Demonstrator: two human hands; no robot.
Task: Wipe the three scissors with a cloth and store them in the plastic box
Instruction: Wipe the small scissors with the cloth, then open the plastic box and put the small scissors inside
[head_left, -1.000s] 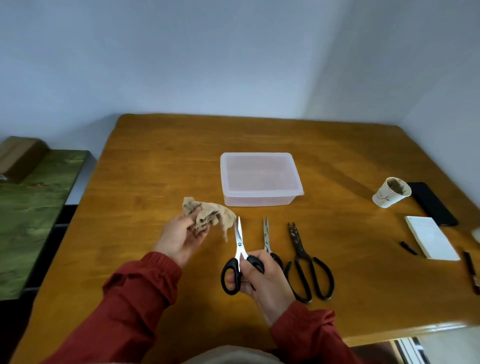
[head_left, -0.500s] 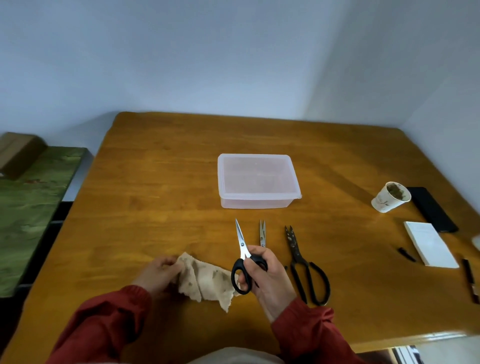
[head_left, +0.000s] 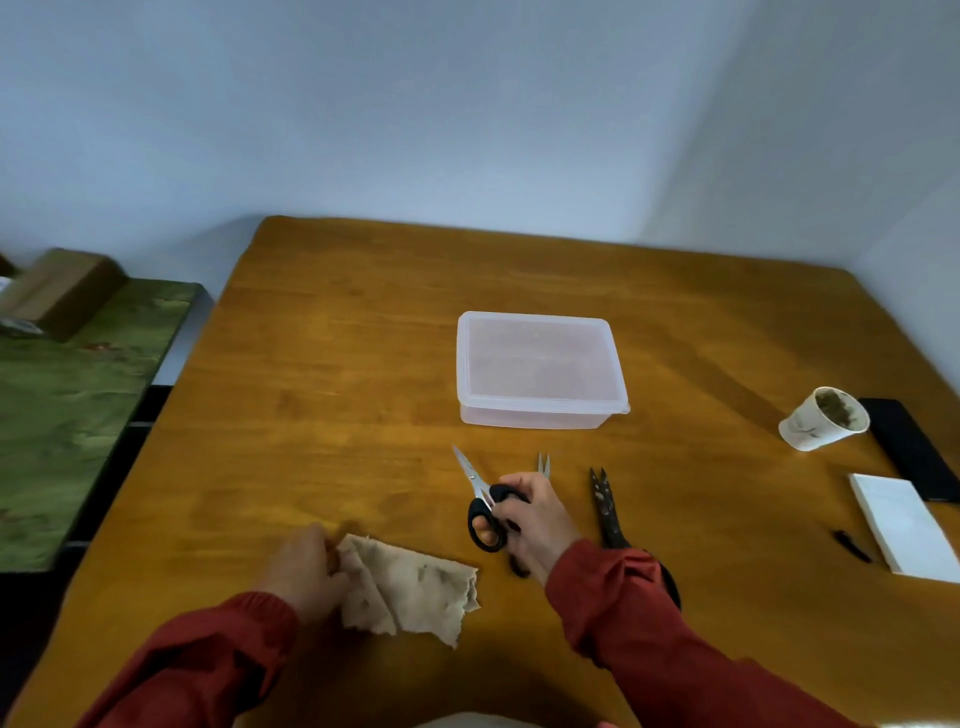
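Observation:
My right hand (head_left: 530, 519) grips the black handles of the silver-bladed scissors (head_left: 475, 480), whose blades point up and left. My left hand (head_left: 306, 569) holds the left edge of a beige cloth (head_left: 410, 592) spread flat on the wooden table (head_left: 337, 415). A second pair of scissors (head_left: 543, 462) shows only its silver tips past my right hand. The dark scissors (head_left: 605, 506) lie to the right, their handles partly under my right sleeve. The clear plastic box (head_left: 537, 371) sits behind them with its lid on.
A paper cup (head_left: 823, 418) lies tipped at the right, beside a black phone (head_left: 911, 449) and a white notepad (head_left: 904, 525). A small black object (head_left: 852, 545) lies near the notepad. A green-covered surface with a brown box (head_left: 62, 291) stands left of the table.
My left hand brought the bunched cloth down from beside the scissors and spread it flat on the table near me. My right hand kept hold of the scissors, tilting their blades left.

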